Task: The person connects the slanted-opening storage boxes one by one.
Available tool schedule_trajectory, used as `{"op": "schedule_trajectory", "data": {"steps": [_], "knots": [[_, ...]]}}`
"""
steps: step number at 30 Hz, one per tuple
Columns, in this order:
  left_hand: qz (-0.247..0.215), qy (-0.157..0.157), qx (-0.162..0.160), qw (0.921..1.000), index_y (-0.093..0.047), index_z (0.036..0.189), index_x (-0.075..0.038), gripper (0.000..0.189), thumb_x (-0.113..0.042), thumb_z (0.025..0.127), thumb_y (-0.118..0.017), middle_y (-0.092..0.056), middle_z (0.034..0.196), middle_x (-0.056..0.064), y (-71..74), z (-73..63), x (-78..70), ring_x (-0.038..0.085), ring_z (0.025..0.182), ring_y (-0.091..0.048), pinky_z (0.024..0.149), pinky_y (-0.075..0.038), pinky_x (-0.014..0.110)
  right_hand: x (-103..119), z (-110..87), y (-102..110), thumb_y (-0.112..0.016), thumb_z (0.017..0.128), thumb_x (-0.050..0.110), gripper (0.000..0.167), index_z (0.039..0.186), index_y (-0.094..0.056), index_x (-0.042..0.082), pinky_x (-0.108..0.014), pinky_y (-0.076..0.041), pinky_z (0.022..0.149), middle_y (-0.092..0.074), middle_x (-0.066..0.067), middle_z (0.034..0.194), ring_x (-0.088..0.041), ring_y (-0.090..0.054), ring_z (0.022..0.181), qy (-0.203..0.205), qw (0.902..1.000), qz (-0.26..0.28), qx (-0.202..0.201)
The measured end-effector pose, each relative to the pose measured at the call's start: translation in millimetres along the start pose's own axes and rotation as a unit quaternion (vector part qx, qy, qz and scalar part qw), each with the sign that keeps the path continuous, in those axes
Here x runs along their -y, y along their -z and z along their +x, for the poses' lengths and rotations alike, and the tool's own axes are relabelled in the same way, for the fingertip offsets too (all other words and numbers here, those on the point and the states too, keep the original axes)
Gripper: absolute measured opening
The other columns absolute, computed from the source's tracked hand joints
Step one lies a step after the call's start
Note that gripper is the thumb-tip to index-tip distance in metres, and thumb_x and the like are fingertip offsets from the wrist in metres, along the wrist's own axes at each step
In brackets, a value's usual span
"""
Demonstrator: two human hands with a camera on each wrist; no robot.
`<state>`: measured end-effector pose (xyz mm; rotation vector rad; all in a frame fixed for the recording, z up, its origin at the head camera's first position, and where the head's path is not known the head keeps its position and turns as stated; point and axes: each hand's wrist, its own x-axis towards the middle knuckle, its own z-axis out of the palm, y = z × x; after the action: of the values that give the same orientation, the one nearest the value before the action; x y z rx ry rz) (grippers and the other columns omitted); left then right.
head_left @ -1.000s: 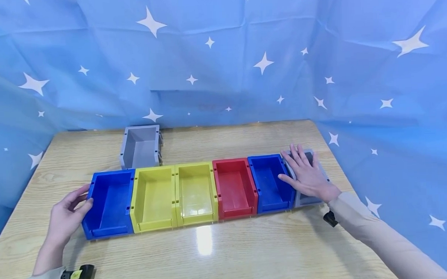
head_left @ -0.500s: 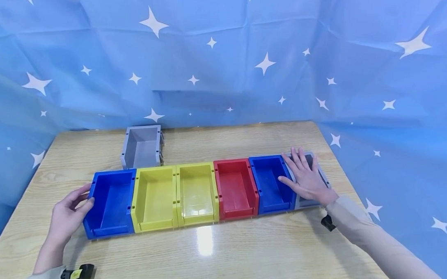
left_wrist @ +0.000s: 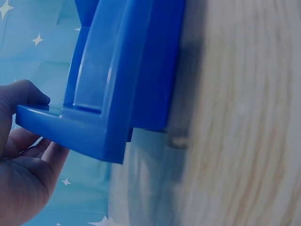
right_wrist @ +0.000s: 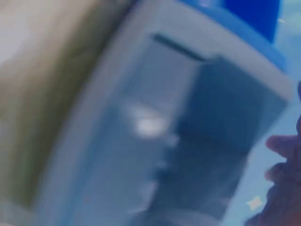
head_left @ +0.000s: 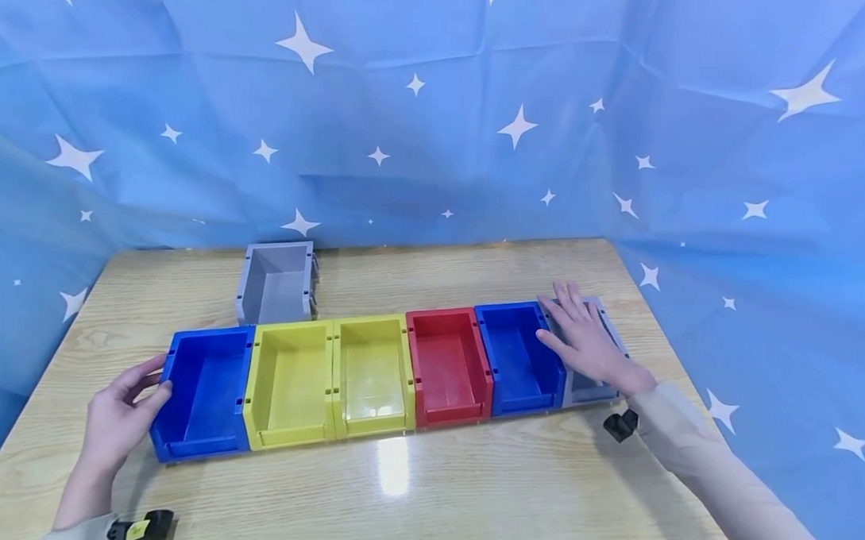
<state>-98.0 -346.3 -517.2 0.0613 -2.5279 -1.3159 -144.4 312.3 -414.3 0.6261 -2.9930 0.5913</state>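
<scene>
A row of plastic storage bins joined side by side crosses the table. At its left end my left hand (head_left: 119, 416) grips the outer wall of a blue bin (head_left: 206, 389), thumb inside and fingers outside; the left wrist view shows the thumb over the blue bin's wall (left_wrist: 70, 129). Two yellow bins (head_left: 289, 378), a red bin (head_left: 450, 365) and a second blue bin (head_left: 517, 358) follow. My right hand (head_left: 585, 340) lies with spread, straight fingers over the grey bin (head_left: 580, 388) at the right end, partly hiding it. That grey bin (right_wrist: 136, 174) is blurred in the right wrist view.
Another grey bin (head_left: 279, 283) stands alone behind the row, near the table's back edge. The wooden table (head_left: 469, 491) reaches a blue star-patterned cloth (head_left: 398, 112) at the back and right.
The joined row has slid slightly left, with both hands moving left along with it. The lone grey bin behind has stayed in place on the table.
</scene>
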Motion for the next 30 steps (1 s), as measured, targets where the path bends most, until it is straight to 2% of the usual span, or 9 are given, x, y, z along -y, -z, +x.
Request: {"op": "schedule_trajectory", "data": {"steps": [3, 5, 9, 12, 18, 25, 30], "knots": [[0.004, 0.004, -0.005, 1.0, -0.058, 0.129, -0.011, 0.044, -0.033, 0.09, -0.06, -0.055, 0.117, -0.019, 3.4, -0.2, 1.3, -0.014, 0.096, -0.049, 0.072, -0.042, 0.001, 9.4, 11.8, 7.8, -0.057, 0.094, 0.032, 0.066, 0.145, -0.03, 0.001, -0.061, -0.02, 0.107, -0.023, -0.022, 0.15, -0.038, -0.017, 0.139, 0.022, 0.9986, 0.037, -0.031], [0.003, 0.005, -0.009, 0.9999, -0.058, 0.128, -0.011, 0.042, -0.029, 0.09, -0.061, -0.055, 0.116, -0.021, 5.7, -0.4, 1.5, -0.014, 0.096, -0.05, 0.072, -0.042, 0.001, 16.6, 21.4, 12.4, -0.061, 0.092, 0.028, 0.063, 0.142, -0.036, -0.001, -0.058, -0.032, 0.102, -0.036, -0.024, 0.144, -0.04, -0.033, 0.131, 0.033, 0.9965, 0.052, -0.056], [-0.012, 0.01, -0.017, 0.9997, -0.059, 0.127, -0.009, 0.041, -0.024, 0.089, -0.062, -0.055, 0.114, -0.023, 9.4, -0.5, 1.4, -0.013, 0.095, -0.051, 0.072, -0.042, 0.001, 31.5, 43.4, 21.6, -0.062, 0.092, 0.019, 0.054, 0.137, -0.042, -0.002, -0.055, -0.043, 0.093, -0.048, -0.023, 0.134, -0.039, -0.048, 0.119, 0.023, 0.99, 0.12, -0.07], [-0.014, 0.017, -0.02, 0.9995, -0.059, 0.127, -0.009, 0.04, -0.021, 0.09, -0.062, -0.054, 0.112, -0.025, 12.8, -0.9, 0.7, -0.014, 0.095, -0.051, 0.072, -0.042, 0.001, 42.5, 61.1, 27.8, -0.06, 0.093, 0.017, 0.05, 0.136, -0.043, -0.001, -0.054, -0.045, 0.093, -0.049, -0.022, 0.133, -0.037, -0.049, 0.118, 0.007, 0.983, 0.176, -0.051], [-0.016, 0.029, -0.016, 0.9993, -0.057, 0.128, -0.004, 0.041, -0.016, 0.09, -0.062, -0.052, 0.109, -0.031, 20.1, -0.5, -0.2, -0.016, 0.093, -0.05, 0.07, -0.042, 0.0, 64.0, 92.8, 30.0, -0.058, 0.094, 0.024, 0.049, 0.137, -0.045, 0.005, -0.047, -0.045, 0.095, -0.052, -0.017, 0.131, -0.03, -0.05, 0.118, 0.004, 0.9769, 0.212, -0.023], [0.002, 0.05, -0.023, 0.9985, -0.058, 0.13, -0.015, 0.04, -0.019, 0.09, -0.063, -0.054, 0.116, -0.025, 26.3, -0.1, 18.4, -0.016, 0.095, -0.049, 0.071, -0.041, 0.0, 95.5, 126.2, 19.6, -0.058, 0.094, 0.021, 0.045, 0.136, -0.048, 0.006, -0.042, -0.045, 0.096, -0.055, -0.013, 0.129, -0.025, -0.053, 0.114, 0.021, 0.9678, 0.251, 0.0], [0.01, 0.064, -0.02, 0.9977, -0.056, 0.131, -0.012, 0.042, -0.02, 0.091, -0.062, -0.055, 0.118, -0.023, 31.7, -0.2, 21.9, -0.016, 0.094, -0.048, 0.07, -0.041, 0.0, 115.5, 147.6, 7.1, -0.059, 0.093, 0.021, 0.044, 0.135, -0.05, 0.008, -0.04, -0.048, 0.093, -0.056, -0.013, 0.128, -0.023, -0.055, 0.111, 0.035, 0.9641, 0.263, 0.013]]}}
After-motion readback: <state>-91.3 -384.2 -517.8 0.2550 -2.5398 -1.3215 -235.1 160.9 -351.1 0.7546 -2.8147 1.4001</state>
